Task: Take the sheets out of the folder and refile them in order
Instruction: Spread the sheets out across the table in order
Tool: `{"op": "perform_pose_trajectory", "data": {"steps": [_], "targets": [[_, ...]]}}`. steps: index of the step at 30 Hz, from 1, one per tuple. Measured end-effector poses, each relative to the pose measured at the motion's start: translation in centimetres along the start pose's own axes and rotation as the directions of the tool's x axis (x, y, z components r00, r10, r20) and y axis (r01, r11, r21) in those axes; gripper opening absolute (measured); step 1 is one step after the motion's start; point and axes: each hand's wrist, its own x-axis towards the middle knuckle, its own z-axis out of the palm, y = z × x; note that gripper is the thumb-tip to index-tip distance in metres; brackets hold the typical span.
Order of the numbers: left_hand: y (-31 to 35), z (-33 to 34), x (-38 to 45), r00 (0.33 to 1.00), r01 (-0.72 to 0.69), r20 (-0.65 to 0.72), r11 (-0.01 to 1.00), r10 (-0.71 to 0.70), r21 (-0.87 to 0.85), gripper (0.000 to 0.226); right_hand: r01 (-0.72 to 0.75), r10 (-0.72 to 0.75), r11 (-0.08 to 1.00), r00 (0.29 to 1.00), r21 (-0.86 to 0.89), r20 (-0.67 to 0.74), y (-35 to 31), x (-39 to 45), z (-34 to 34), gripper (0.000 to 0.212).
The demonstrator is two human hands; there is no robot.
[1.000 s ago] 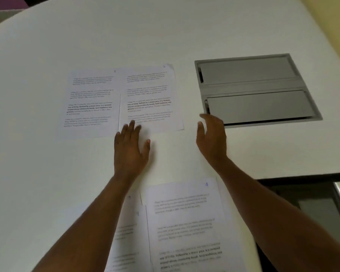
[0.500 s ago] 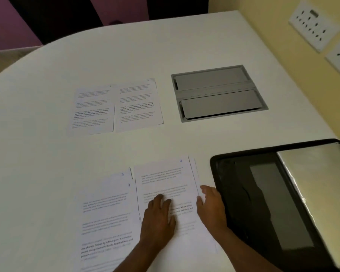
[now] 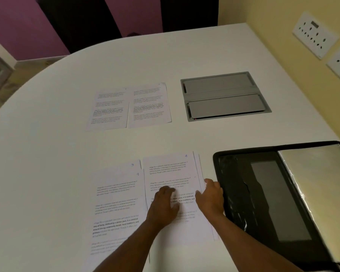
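We see a white table (image 3: 47,154) w/ a grey hatch (image 3: 224,96) set in it. The open black folder (image 3: 263,193) lies at right. Two far sheets (image 3: 130,107) sit side by side beyond the near sheets (image 3: 116,203) — incl. the stack marked 4 (image 3: 171,171). Our left hand (image 3: 164,207) presses flat on that stack, fingers relaxed; right hand (image 3: 211,197) rests at its right edge — grip we can't tell.

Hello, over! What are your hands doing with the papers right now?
Left hand flat on the sheet marked 4. Right hand at that stack's right edge. Black folder lies open beside it, to the right. Nothing in the way, over.
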Motion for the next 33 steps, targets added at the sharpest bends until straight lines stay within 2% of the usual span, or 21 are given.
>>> {"op": "perform_pose_trajectory", "data": {"steps": [3,7,10,14,18,22,26,29,33], "targets": [[-1.5,-1.3,-0.4,0.986,0.071,-0.15,0.996,-0.079,-0.055,0.056,0.132,-0.131,0.991,0.99,0.009,-0.054,-0.9,-0.5,0.5,0.044],[-5.0,-4.2,-1.0,0.932,0.222,-0.303,0.974,-0.201,0.035,0.057,0.298,-0.317,0.938,0.944,0.177,0.092,-4.1,-0.4,2.7,0.027],[-8.6,-6.7,-1.2,0.877,0.353,-0.372,0.933,-0.303,0.074,0.062,0.264,-0.315,0.93,0.931,0.255,0.185,-8.2,0.1,4.7,0.02],[-13.2,-9.2,-1.5,0.863,0.467,-0.297,0.869,-0.409,0.161,0.084,0.19,-0.262,0.933,0.941,0.306,0.214,-14.0,1.3,7.4,0.024],[-15.5,-10.0,-1.4,0.879,0.474,-0.185,0.851,-0.44,0.225,0.101,0.16,-0.217,0.957,0.949,0.243,0.231,-18.0,2.9,9.8,0.033],[-16.1,-9.6,-1.4,0.887,0.457,-0.18,0.862,-0.424,0.218,0.104,0.119,-0.143,0.986,0.961,0.113,0.235,-20.0,3.9,11.5,0.038],[-16.4,-9.2,-1.5,0.886,0.45,-0.222,0.872,-0.408,0.194,0.105,0.098,-0.112,0.991,0.977,0.088,0.18,-20.9,4.3,12.8,0.032],[-16.6,-9.4,-1.4,0.885,0.448,-0.229,0.874,-0.405,0.186,0.105,0.131,-0.141,0.989,0.977,0.073,0.159,-21.2,4.2,13.3,0.008],[-16.7,-9.7,-1.3,0.884,0.446,-0.238,0.878,-0.402,0.176,0.105,0.249,-0.261,0.96,0.962,0.13,0.08,-21.2,4.4,12.8,0.014]]}}
